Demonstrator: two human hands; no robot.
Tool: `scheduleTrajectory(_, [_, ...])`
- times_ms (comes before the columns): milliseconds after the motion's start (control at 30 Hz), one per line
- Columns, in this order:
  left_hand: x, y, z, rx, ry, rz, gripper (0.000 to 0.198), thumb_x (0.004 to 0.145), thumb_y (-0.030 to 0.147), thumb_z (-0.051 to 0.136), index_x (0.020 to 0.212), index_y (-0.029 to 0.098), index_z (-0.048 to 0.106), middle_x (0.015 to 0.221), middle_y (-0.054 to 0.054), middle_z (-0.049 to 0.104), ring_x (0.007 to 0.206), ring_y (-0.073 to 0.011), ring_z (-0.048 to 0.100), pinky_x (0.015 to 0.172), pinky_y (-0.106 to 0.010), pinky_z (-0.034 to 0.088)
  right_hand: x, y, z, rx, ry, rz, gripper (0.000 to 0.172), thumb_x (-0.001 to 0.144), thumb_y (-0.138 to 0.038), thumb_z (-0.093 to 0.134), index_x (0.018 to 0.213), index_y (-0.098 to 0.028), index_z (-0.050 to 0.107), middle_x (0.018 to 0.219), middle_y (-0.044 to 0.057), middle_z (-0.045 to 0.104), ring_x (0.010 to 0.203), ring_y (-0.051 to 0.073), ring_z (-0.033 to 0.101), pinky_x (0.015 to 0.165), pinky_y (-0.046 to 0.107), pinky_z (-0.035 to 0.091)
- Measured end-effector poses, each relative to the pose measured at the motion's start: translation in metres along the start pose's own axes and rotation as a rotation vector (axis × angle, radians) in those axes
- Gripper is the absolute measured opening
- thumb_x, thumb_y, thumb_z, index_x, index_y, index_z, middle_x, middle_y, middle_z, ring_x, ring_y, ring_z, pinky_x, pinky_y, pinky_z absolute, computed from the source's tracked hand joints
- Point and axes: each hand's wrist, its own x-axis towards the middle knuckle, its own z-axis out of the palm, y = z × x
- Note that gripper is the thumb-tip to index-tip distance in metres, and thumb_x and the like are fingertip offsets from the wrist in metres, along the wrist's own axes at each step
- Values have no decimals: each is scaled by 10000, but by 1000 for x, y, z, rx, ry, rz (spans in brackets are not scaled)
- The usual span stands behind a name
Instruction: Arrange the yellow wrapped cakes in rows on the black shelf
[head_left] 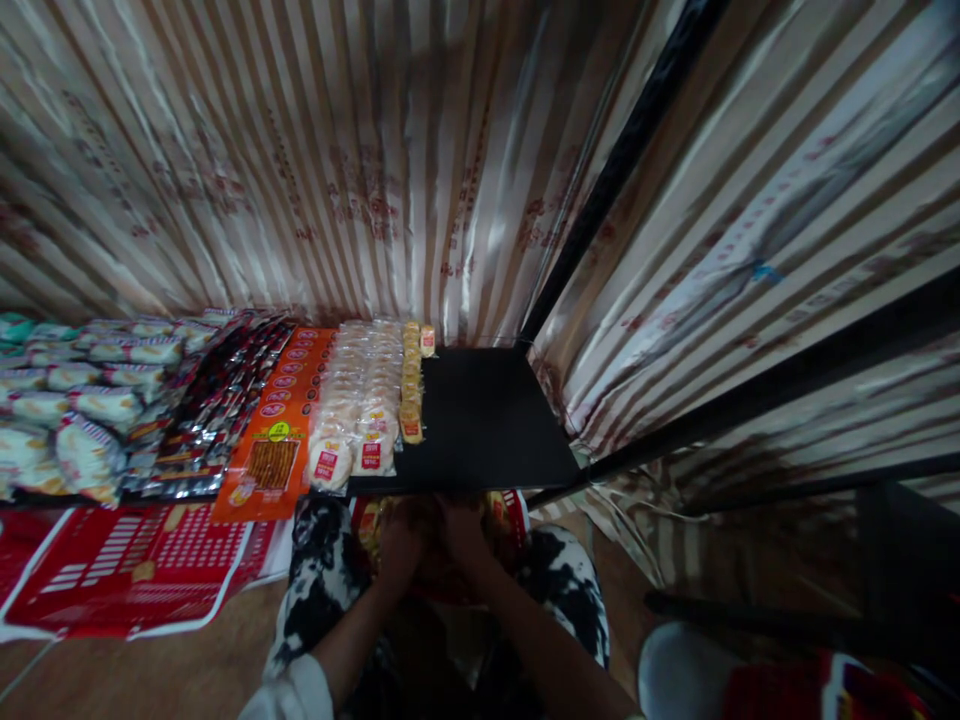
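Both of my hands reach down into a red container (517,515) between my knees, under the front edge of a black shelf (487,420). Small yellow-wrapped snack packs (369,530) lie inside it. My left hand (403,545) is at the container's left part, and my right hand (461,530) is close beside it. Shadow and the shelf edge hide the fingers of both, so what they hold or touch does not show. On the shelf, a row of similar yellow packs (412,390) stands beside rows of clear-wrapped round crackers (375,440).
Left along the shelf lie an orange snack bag (274,440), dark shiny packets (217,400) and white packets (90,440). An empty-looking red basket (142,580) sits below. Black metal posts (622,160) and a striped curtain (375,150) stand behind. A stool (679,665) is at lower right.
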Motion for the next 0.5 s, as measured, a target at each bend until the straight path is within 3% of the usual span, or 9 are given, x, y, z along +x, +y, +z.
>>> scheduleTrajectory(100, [-8,3,0,27,-38,-34,449,725,101,447,1142,150,604,1196,-112,618,1161,-228,525,1036,-345,347,-13,4,-7,113,34,28,471,806,-67,377,1220,-175,575,1187,120,634,1079,216,589,966,359,398])
scheduleTrajectory(200, [-20,7,2,-12,-41,-19,465,738,118,442,1184,126,571,1236,-129,586,1185,-220,513,1039,-324,351,-29,13,-14,254,45,91,366,839,-156,383,1080,-153,660,1045,116,696,957,216,641,892,348,451])
scheduleTrajectory(367, [-34,12,7,-132,9,72,449,757,139,436,1192,104,545,1241,-148,571,1190,-220,507,1041,-360,361,-54,28,-30,519,125,153,260,778,-280,491,850,-182,721,837,69,724,823,220,653,802,353,488])
scheduleTrajectory(500, [-36,20,6,-247,46,105,451,767,216,477,1202,114,533,1247,-148,567,1177,-225,517,1021,-374,384,-65,34,-47,735,91,138,243,724,-381,567,707,-181,704,736,36,702,736,199,622,727,323,488])
